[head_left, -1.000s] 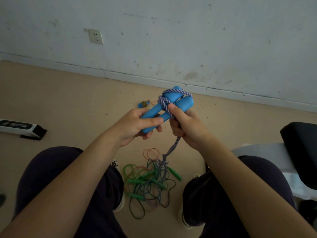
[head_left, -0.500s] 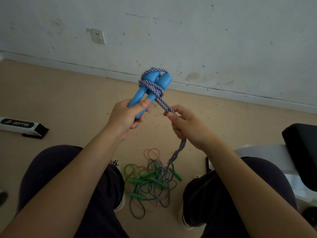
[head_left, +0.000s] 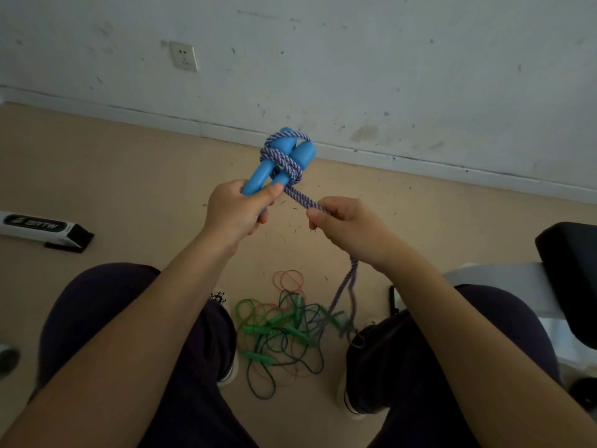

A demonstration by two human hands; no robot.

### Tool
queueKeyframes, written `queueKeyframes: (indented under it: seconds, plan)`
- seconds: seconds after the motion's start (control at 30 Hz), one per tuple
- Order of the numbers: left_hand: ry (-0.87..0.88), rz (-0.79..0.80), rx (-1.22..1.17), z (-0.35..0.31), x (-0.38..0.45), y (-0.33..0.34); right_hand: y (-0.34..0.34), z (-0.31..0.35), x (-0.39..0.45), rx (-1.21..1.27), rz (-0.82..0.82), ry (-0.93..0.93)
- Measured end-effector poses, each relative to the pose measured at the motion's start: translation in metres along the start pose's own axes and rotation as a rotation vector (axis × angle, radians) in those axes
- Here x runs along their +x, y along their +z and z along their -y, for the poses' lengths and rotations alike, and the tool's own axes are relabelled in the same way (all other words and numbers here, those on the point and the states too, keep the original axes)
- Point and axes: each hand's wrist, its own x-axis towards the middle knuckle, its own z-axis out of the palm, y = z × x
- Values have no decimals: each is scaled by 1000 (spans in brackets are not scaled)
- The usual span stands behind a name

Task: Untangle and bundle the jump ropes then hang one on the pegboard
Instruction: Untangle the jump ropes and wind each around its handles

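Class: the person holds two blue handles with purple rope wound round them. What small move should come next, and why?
Probably another turn of rope. The left hand grips the blue handles, already crossed by a few turns of purple rope; the right hand pinches the rope taut, and its slack hangs toward the floor, so bundling looks unfinished.
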Motion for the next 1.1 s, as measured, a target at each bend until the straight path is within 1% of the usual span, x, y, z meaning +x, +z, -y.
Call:
queueKeyframes:
  seconds: [0.07,0.17,0.23,0.33,0.4,0.5,0.53,0.63,0.7,0.9,1.03,1.1]
  plan:
    - [-5,0,-29,0,0,1,1,4,-2,-63,33,-1]
    - [0,0,-101,0,-1,2,6,6,-3,-97,83,54]
    - [-9,-10,-106,0,-1,2,5,5,-3,-94,70,76]
    - [-4,-13,-92,1,-1,2,2,6,-3,-94,56,56]
    - [3,15,-64,2,0,1,0,7,-5,-53,4,31]
    - [-28,117,47,5,1,3,-10,6,-7,50,-147,-10]
    - [-41,153,103,7,1,5,-13,4,-7,90,-172,-5]
    - [-43,263,247,9,-1,9,-16,-2,-6,171,-160,19]
    - [-37,342,307,10,-3,9,-17,-7,-4,178,-147,12]
    - [-47,647,449,7,-6,7,-19,-16,1,-50,-235,-186]
    - [5,786,576,4,-9,5,-14,-19,3,-195,-207,-230]
    - [26,829,579,2,-11,5,-12,-20,6,-225,-181,-201]
